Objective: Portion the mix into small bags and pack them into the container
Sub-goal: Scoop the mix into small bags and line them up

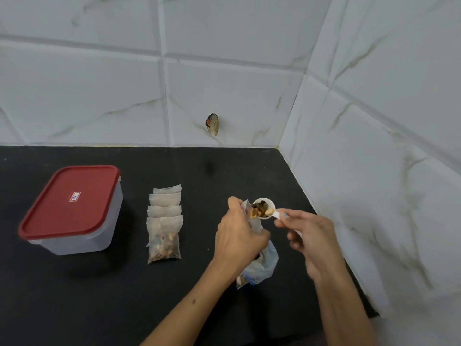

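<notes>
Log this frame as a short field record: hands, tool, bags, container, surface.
left hand: holds a small bag open near its mouth
right hand: grips the handle of a white scoop
scoop: loaded with mix, held at the bag's mouth
supply bag: larger clear bag, partly hidden under the hands
filled bags: four in an overlapping row, flat on the counter
container: clear tub, red lid on, left of the filled bags
counter: black, against a tiled wall
</notes>
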Available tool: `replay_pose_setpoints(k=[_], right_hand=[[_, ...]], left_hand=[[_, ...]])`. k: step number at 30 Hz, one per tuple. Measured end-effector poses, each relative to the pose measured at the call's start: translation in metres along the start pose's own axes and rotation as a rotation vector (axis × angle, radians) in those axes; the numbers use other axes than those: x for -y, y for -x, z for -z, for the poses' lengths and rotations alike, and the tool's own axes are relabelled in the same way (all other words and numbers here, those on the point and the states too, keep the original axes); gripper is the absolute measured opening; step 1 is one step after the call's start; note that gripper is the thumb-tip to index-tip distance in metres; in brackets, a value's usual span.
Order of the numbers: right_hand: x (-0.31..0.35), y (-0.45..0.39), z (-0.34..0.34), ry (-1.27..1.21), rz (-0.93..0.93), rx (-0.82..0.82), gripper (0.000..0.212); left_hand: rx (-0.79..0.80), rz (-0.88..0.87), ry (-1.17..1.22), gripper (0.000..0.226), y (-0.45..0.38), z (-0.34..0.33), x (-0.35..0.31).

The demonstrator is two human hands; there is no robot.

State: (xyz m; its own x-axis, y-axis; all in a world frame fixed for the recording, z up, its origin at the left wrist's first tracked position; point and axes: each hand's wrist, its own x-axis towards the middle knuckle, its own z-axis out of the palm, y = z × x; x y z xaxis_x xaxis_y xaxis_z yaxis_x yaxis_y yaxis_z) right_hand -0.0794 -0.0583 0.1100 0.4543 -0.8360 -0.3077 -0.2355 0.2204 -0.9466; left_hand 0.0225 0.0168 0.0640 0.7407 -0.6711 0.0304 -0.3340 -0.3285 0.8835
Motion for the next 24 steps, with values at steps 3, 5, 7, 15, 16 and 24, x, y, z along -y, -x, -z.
replay_pose_setpoints(k=[3, 5, 7, 15, 16, 24], right_hand=[[-0.002, 0.010, -0.007, 0.269, 0.253, -0.042, 0.021], [-0.009, 0.013, -0.010, 0.518, 0.452, -0.088, 0.019], [-0.016, 0.014, -0.014, 0.706, 0.590, -0.159, 0.019], [-0.020, 0.015, -0.023, 0.833, 0.775, -0.290, 0.017], [-0.020, 0.015, -0.023, 0.822, 0.749, -0.279, 0.016], [-0.020, 0.010, -0.024, 0.810, 0.788, -0.241, 0.016]], left_hand=[[0.010, -0.016, 0.033, 0.046, -0.002, -0.005, -0.002], [0.007, -0.007, 0.069, 0.046, -0.002, -0.008, 0.000], [0.010, 0.018, 0.133, 0.046, -0.003, -0.009, 0.001], [0.002, 0.014, 0.266, 0.042, -0.006, -0.007, 0.003], [0.000, 0.010, 0.269, 0.041, -0.006, -0.007, 0.003], [0.016, -0.004, 0.327, 0.039, -0.009, -0.005, 0.005]])
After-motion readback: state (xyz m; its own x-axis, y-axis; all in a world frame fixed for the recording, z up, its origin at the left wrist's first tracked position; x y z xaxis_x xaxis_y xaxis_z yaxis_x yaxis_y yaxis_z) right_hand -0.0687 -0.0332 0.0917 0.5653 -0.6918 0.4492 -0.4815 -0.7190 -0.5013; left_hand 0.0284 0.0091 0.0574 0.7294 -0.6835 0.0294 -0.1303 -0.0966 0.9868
